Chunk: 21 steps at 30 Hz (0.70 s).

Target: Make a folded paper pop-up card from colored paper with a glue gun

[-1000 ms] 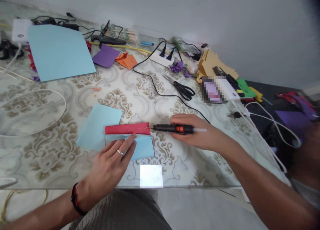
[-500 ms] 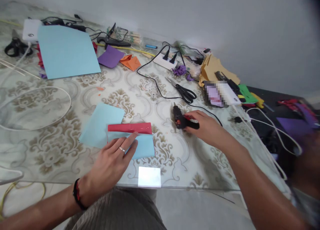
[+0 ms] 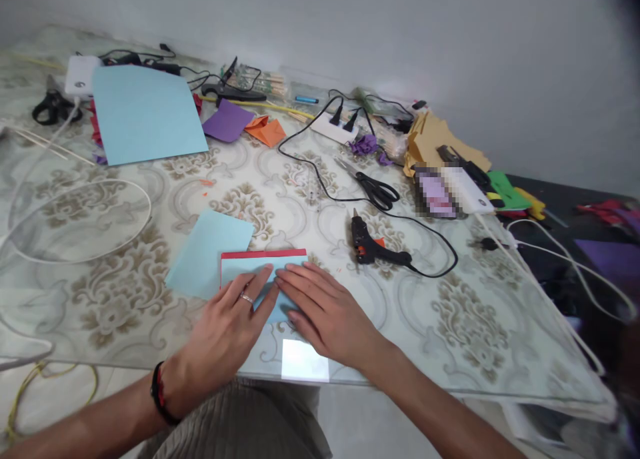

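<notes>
My left hand [image 3: 233, 319] lies flat, fingers stretched, on a light blue folded paper [image 3: 245, 266] that shows a narrow red edge [image 3: 265, 253] along its top. Beside it, my right hand [image 3: 325, 306] rests with outstretched fingers on the right half of the same paper, its fingertips close to those of the left. Partly under the folded piece, a second light blue paper [image 3: 203, 252] slants to the left. A black glue gun [image 3: 367, 239] lies on the table right of my hands, nozzle pointing away from me. Both palms hide the paper's lower part.
Black-handled scissors [image 3: 373, 186] lie behind the glue gun, near its cord. A large light blue sheet [image 3: 150, 116] is at the back left, with purple paper [image 3: 227, 120] and orange paper [image 3: 267, 131] beside it. A power strip [image 3: 335, 127] stands near the wall.
My right hand has let go of the glue gun, now lying on the table, and moved left onto the paper. The red strip has been mostly covered by the light blue paper.
</notes>
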Each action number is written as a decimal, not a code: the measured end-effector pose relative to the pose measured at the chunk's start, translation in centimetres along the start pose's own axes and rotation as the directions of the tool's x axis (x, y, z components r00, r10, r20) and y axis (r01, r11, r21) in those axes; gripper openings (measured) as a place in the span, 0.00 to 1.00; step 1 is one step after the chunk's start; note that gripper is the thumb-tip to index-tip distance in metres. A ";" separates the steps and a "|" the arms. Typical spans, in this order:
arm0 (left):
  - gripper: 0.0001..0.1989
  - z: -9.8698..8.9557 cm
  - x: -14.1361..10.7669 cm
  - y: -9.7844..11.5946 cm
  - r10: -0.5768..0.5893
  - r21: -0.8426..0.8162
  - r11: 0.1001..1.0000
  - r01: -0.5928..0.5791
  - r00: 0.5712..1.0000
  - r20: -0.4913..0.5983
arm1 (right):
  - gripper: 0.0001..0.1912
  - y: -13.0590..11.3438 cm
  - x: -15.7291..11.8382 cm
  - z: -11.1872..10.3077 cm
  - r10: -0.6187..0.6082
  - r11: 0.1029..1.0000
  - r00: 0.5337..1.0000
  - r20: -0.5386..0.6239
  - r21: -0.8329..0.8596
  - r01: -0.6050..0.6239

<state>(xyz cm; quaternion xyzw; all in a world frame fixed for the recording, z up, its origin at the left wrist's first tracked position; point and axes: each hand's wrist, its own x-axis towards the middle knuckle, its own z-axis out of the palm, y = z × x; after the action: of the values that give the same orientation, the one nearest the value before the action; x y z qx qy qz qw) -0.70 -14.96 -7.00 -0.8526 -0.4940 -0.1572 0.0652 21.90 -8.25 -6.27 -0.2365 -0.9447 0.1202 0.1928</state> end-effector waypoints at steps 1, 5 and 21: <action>0.31 0.0 0.0 0.0 -0.006 0.004 1.000 0.006 1.000 0.000 | 0.25 0.1 0.1 0.2 -0.001 1.000 1.000 0.017 -0.010 0.001; 0.29 0.0 0.0 0.1 -0.013 0.019 1.000 0.013 1.000 -0.007 | 0.27 0.8 0.0 0.6 -0.003 1.000 0.999 0.048 -0.006 0.003; 0.26 -0.5 -0.6 0.5 -0.065 0.113 0.992 0.062 0.998 0.017 | 0.31 1.1 -0.4 1.3 0.053 0.999 0.989 0.138 -0.005 -0.052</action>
<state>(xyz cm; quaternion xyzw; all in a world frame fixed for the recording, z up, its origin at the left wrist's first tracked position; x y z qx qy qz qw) -0.65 -15.78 -6.72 -0.8330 -0.5296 -0.1222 0.1031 22.11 -7.71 -7.95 -0.2525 -0.9493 0.1408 0.1238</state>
